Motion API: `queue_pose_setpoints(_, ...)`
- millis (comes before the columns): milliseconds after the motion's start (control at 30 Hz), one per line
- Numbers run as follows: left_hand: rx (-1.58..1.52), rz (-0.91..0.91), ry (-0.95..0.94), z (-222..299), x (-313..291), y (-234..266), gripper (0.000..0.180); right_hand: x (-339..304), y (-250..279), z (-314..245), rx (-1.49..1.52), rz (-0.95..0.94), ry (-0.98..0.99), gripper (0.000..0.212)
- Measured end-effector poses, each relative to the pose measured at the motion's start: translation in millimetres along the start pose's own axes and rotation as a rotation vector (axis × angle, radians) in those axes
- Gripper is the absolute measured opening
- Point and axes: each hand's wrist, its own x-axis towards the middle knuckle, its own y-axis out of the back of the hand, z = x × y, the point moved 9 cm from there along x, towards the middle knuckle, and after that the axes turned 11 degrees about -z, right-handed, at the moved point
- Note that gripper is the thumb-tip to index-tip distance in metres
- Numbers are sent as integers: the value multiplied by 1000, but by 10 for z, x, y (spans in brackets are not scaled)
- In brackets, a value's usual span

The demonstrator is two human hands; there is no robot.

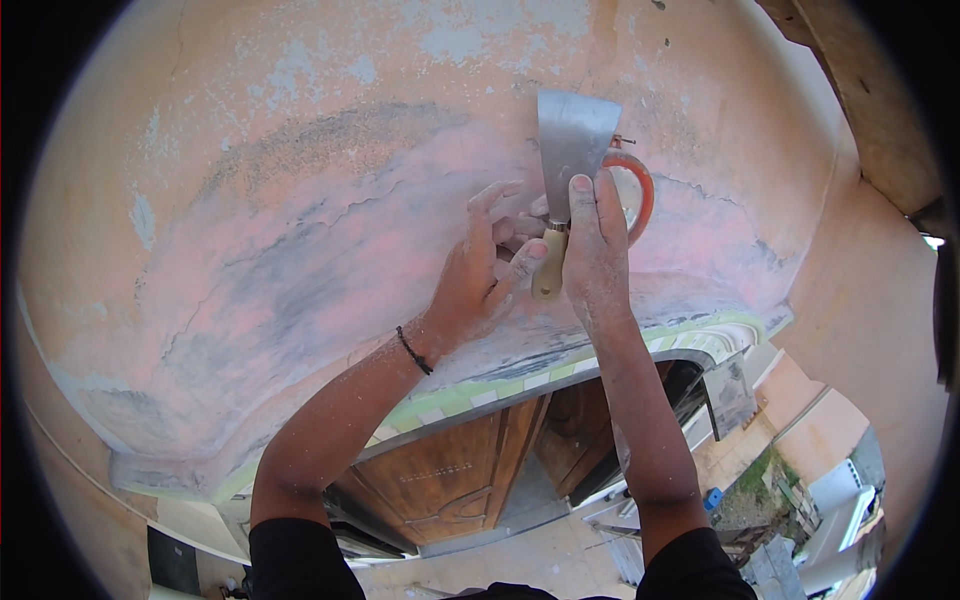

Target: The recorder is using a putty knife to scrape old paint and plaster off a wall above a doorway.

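Note:
My right hand [600,255], dusted white, is closed on a putty knife [577,130] held upright before the wall. Its wide grey metal blade points up, and its pale handle [547,272] hangs down on the left side of that hand. The right thumb presses on the lower blade. My left hand [480,255], also dusty, is just left of the handle, fingers apart and partly bent. The left thumb tip meets or overlaps the handle's edge; whether it presses there I cannot tell. Behind the right hand curves an orange-red rim [645,200] with a pale middle, its kind unclear.
The wall [280,250] is patchy, with pink, grey and peeling peach areas and fine cracks. Below it runs a green and white moulded ledge [440,402] above carved wooden doors [445,480]. Far down at right lie a yard [755,495] and scattered boards.

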Motion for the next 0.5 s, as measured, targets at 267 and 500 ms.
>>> queue_pose_setpoints(267,338,-224,-30,136,-8,-138,62,130,72,-272,-658,-70,78,47)
queue_pose_setpoints(500,352,-204,5,66,-2,-37,26,62,91,-125,-617,-40,-6,52)
